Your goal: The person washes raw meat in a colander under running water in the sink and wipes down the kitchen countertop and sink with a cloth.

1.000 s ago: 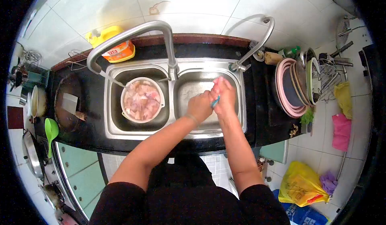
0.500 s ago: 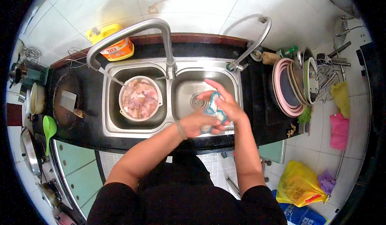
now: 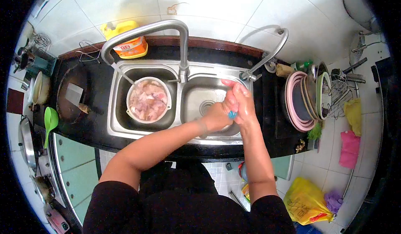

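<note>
Over the right sink basin (image 3: 194,98), my two hands are pressed together around a small dishcloth. My left hand (image 3: 218,116) is closed in a fist on it. My right hand (image 3: 243,102) is folded against the left one, with a fingertip sticking out at the far side. Of the dishcloth (image 3: 232,115) only a blue bit shows between the hands; the rest is hidden. In the left basin stands a white bowl (image 3: 168,108) filled with raw meat pieces (image 3: 147,100). The tall tap's spout (image 3: 109,57) points down toward this bowl.
A second, thinner tap (image 3: 273,58) rises behind the right basin. Stacked basins (image 3: 288,102) stand at the right. On the left are a cleaver (image 3: 74,93) on a round board and a green ladle (image 3: 51,119). A yellow detergent jug (image 3: 133,48) stands behind the sink.
My hands have closed tightly together and moved slightly up and right. The white and blue cloth, widely visible before, is now almost covered. The view has shifted a little.
</note>
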The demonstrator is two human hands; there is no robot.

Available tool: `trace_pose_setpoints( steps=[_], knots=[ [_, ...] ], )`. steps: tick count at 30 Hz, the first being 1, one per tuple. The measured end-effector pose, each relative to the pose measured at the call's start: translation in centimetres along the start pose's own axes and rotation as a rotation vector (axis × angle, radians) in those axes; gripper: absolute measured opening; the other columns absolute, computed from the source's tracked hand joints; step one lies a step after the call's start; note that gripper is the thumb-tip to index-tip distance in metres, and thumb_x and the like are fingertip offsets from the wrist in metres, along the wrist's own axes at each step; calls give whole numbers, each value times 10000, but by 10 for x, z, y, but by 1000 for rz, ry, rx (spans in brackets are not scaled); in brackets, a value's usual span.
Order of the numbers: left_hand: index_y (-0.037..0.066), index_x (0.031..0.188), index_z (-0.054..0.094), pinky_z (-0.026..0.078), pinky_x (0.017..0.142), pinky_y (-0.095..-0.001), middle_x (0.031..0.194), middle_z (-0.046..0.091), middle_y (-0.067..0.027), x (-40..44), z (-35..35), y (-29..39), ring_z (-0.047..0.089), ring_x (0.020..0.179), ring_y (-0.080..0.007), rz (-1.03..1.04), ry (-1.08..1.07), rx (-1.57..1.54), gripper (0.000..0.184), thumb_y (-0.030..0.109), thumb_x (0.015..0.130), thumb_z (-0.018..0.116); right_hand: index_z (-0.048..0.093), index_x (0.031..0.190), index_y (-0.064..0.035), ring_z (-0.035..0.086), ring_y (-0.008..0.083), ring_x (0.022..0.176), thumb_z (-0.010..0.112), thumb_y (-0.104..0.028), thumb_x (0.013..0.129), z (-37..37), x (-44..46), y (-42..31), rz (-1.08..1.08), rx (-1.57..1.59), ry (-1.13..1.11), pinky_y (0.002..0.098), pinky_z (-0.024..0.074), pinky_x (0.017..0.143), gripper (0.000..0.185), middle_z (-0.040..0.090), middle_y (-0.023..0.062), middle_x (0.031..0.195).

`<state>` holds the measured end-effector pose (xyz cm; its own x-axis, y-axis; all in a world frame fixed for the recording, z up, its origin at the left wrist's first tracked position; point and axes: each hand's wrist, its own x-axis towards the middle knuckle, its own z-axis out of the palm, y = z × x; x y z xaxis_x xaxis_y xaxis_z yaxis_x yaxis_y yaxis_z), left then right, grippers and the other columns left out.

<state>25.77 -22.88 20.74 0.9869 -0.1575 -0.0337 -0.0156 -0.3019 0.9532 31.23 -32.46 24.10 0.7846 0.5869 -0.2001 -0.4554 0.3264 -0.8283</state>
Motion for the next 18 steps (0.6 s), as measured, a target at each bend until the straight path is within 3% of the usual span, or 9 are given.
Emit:
trace_pose_setpoints(
  steps=[2,6,8,9,10,12,14,15,18],
  knots=[
    [40,822,551,482,681,-418,728,597,-176,8,4,-10,606,716,-327,56,140,231,228,225,716,632,538,967,1,317,59,386,498,-315,914,-2,5,6,-97,50,180,237,309,387,322,365,-27,519],
    [44,826,550,469,714,-455,747,593,-184,8,13,-40,594,780,-353,-77,172,458,211,231,740,600,527,852,-19,322,62,386,500,-292,917,-11,6,41,-203,104,446,233,316,384,282,382,-24,517],
    [58,841,526,464,737,-450,812,586,-157,-2,15,-53,595,805,-333,-34,34,593,232,224,719,633,556,840,-17,367,73,394,508,-269,911,-22,-9,67,-240,-234,648,231,342,390,266,436,-12,540],
    [66,1047,520,420,873,-446,1088,541,-174,-5,9,-41,536,1017,-329,-80,-199,732,423,227,687,673,571,841,-23,405,74,411,513,-267,906,-29,-21,70,-237,-394,686,217,356,400,259,467,-5,556],
    [66,1047,520,420,873,-446,1088,541,-174,-15,0,-32,536,1017,-329,-77,-215,731,423,227,687,673,586,841,-28,443,74,429,518,-265,901,-41,-38,71,-224,-553,728,202,371,410,253,497,3,571],
    [60,1215,428,340,966,-458,1256,429,-176,-35,-15,-22,419,1166,-333,327,-20,839,626,228,673,693,594,893,-42,566,126,608,579,-231,848,-85,-69,74,-297,-961,868,298,447,525,195,577,55,677],
    [46,1314,342,277,1019,-474,1361,334,-172,-48,-25,-17,327,1255,-333,429,18,881,749,238,680,690,601,1006,-59,585,187,888,637,-236,786,-105,-93,51,-332,-1652,474,361,462,721,285,601,121,975],
    [33,1357,287,240,1041,-485,1411,275,-168,-50,-28,-15,274,1293,-332,399,-12,893,803,248,691,680,601,1006,-59,585,187,888,637,-236,786,-101,-95,52,-336,-1652,490,361,462,721,285,601,121,975],
    [4,1332,312,236,1046,-471,1402,301,-164,-56,-22,-11,303,1284,-330,378,6,846,698,222,742,614,342,1354,-110,439,293,1175,649,-164,747,-66,-101,55,-143,-1047,306,401,374,962,682,371,188,1338]
  ],
)
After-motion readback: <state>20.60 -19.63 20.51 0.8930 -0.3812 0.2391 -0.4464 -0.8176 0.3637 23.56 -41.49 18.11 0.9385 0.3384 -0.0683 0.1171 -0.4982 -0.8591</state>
